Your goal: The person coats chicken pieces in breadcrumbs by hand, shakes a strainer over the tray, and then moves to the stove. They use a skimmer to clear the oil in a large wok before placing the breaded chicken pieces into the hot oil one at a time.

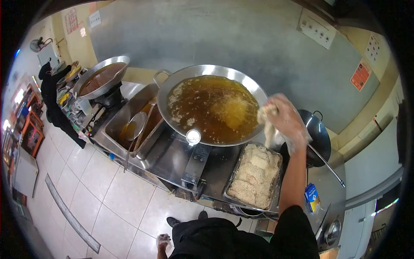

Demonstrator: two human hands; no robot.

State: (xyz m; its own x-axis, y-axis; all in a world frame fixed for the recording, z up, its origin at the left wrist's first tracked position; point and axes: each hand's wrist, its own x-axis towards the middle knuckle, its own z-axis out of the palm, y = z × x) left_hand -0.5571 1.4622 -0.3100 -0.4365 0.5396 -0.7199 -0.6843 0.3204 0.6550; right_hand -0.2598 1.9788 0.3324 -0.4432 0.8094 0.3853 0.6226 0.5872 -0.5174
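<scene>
My right hand (285, 121), in a clear plastic glove, grips a pale breaded cutlet (268, 128) by its upper end. The piece hangs at the right rim of a large wok (166, 108) of bubbling oil (207, 103). Below this hand, a metal tray (228, 196) holds several crumb-coated pieces (256, 172). A round dial thermometer (193, 137) sits at the wok's front rim. Down by my left side, away from the counter, my left hand (163, 241) wears a crumb-dusted glove; its fingers are too small and bunched to make out.
Left of the wok, a sink-like basin (113, 125) holds a strainer ladle (136, 125). A second wok (103, 80) stands farther left, near a person in black (54, 97). At right are a dark wok (317, 134), a long-handled utensil (327, 166) and a blue packet (312, 196).
</scene>
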